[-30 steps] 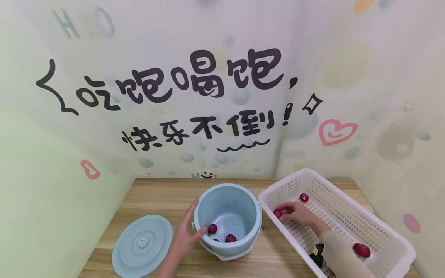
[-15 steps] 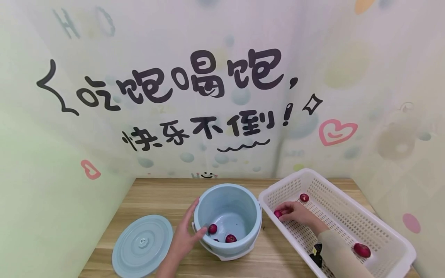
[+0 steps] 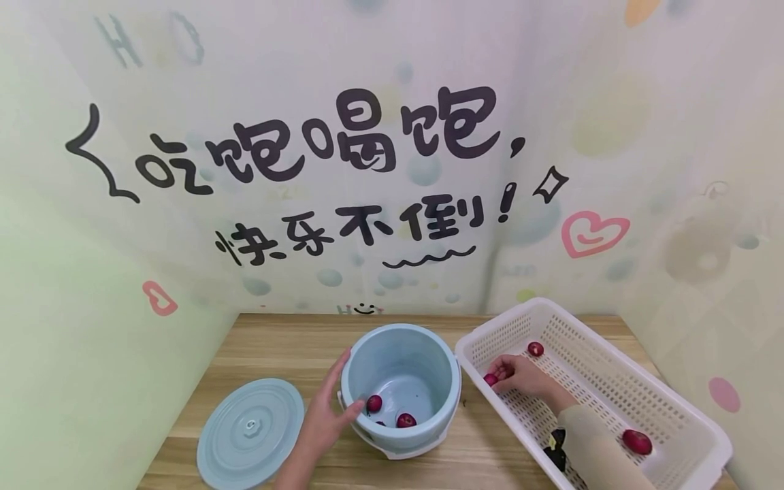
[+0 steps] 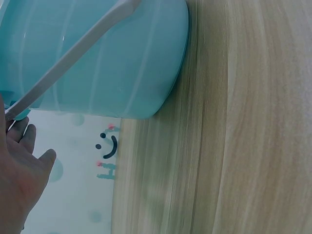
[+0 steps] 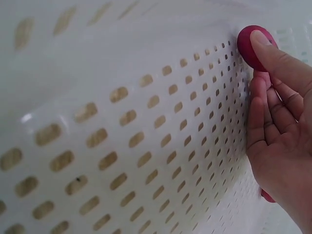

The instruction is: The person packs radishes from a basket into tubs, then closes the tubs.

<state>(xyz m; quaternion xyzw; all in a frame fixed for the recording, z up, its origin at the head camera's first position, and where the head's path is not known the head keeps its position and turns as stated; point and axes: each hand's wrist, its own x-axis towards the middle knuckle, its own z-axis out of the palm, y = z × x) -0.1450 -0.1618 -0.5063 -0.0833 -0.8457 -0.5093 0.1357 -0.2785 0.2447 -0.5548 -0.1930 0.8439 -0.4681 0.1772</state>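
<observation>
Over the left side of the light blue bucket's rim (image 3: pixel 454 381) lies my left hand (image 3: pixel 326 414), thumb across the edge and fingers along the outside wall. The white bail handle (image 4: pixel 68 61) crosses the bucket's side in the left wrist view. Small round red fruits (image 3: pixel 406 420) lie at the bottom of the bucket. Inside the white perforated basket (image 3: pixel 682 425), my right hand (image 3: pixel 525 376) pinches another red fruit (image 5: pixel 253 47) close by the left wall. The thumb presses on its top, and the fingers curl beneath it.
Two more red fruits lie in the basket, one at the far end (image 3: pixel 535 349) and a longer one (image 3: pixel 638 442) nearer the front. A blue lid (image 3: pixel 251 425) rests flat on the wooden table (image 3: pixel 278 340), left of the bucket. A printed wall cloth (image 3: pixel 392 286) stands behind.
The fingers of my right hand have shifted very slightly on the red fruit by the basket wall. My left hand and the bucket stay in place.
</observation>
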